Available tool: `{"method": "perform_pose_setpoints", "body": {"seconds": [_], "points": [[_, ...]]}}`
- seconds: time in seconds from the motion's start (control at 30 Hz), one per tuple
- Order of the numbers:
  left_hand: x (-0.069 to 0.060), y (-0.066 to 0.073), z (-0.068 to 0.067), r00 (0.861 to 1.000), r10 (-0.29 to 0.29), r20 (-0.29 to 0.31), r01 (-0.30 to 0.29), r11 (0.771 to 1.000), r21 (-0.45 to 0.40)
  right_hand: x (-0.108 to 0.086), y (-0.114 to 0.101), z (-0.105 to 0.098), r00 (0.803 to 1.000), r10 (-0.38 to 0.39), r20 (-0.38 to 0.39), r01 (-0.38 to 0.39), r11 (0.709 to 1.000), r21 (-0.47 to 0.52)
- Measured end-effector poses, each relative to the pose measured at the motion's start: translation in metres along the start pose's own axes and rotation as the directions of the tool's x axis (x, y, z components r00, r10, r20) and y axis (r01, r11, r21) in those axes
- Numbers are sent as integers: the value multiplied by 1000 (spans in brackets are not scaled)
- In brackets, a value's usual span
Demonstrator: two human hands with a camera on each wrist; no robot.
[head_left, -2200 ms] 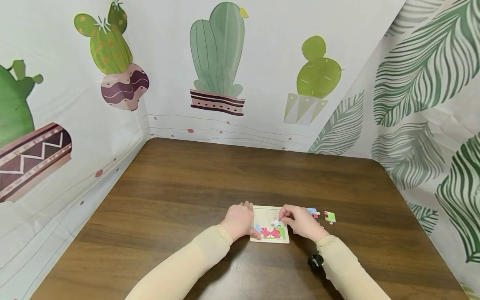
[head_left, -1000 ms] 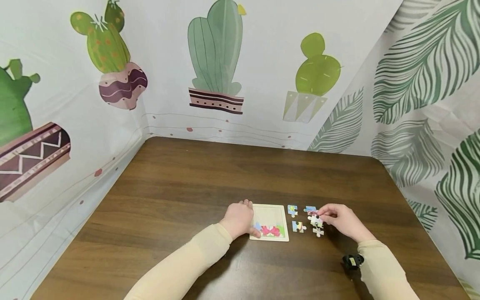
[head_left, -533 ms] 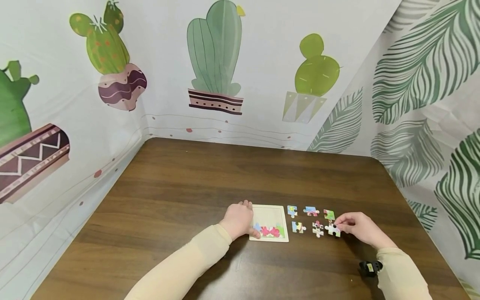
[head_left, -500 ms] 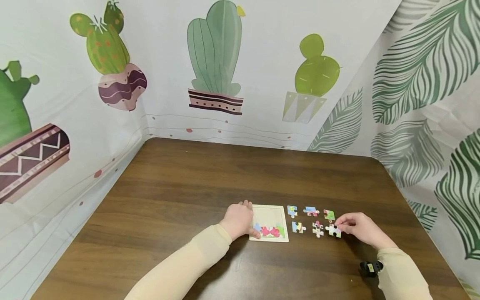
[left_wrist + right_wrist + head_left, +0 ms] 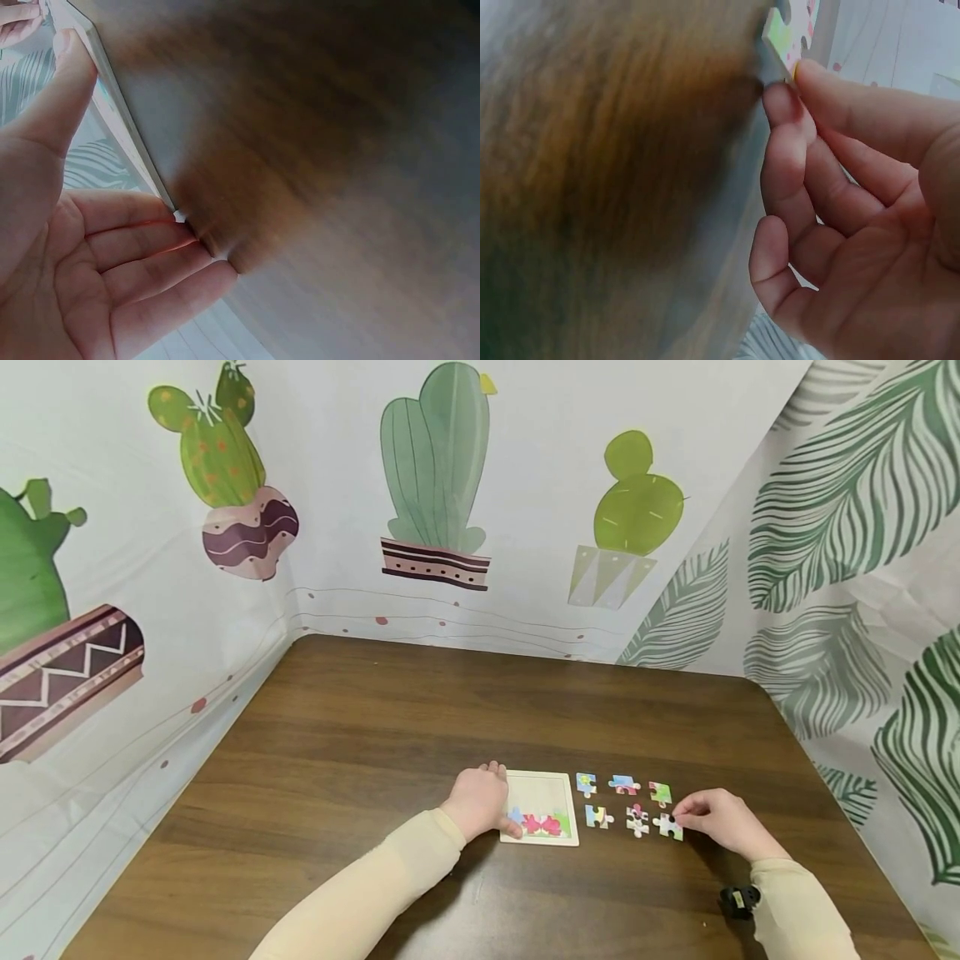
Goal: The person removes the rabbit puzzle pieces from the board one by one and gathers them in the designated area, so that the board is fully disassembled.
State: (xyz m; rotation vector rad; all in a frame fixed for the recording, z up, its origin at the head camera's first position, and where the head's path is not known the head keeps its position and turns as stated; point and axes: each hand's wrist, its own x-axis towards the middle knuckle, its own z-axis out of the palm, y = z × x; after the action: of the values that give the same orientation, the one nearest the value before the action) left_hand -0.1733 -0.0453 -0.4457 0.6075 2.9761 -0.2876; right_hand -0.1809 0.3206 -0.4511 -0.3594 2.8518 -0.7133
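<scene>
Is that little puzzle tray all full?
The puzzle tray is only partly full: colourful pieces line its near side, its bare bottom shows beyond them, and six jigsaw pieces are outside, to the right.

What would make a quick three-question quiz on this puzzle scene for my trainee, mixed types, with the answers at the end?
1. How many loose pieces are to the right of the tray, counting the one at the right hand?
2. True or false: the left hand touches the tray's right edge.
3. What do the right hand's thumb and finger pinch?
A. The tray's rim
B. A puzzle piece
C. Nothing

Key: 1: six, in two rows of three. 2: False, it is at the left edge. 3: B.
</scene>
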Motion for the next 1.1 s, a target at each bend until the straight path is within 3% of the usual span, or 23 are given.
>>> {"method": "perform_pose_setpoints", "body": {"seconds": [0.6, 0.83, 1.1], "points": [[0, -1, 0, 1000, 8, -11, -8, 1000, 12, 3, -12, 5, 1000, 23, -15, -23, 1000, -7], [0, -2, 0, 1000, 0, -13, 0, 1000, 9, 14, -39, 12, 998, -19, -55, 20, 1000, 15], [0, -1, 1, 1000, 7, -10, -7, 1000, 11, 29, -74, 32, 996, -78, -31, 81, 994, 73]]}}
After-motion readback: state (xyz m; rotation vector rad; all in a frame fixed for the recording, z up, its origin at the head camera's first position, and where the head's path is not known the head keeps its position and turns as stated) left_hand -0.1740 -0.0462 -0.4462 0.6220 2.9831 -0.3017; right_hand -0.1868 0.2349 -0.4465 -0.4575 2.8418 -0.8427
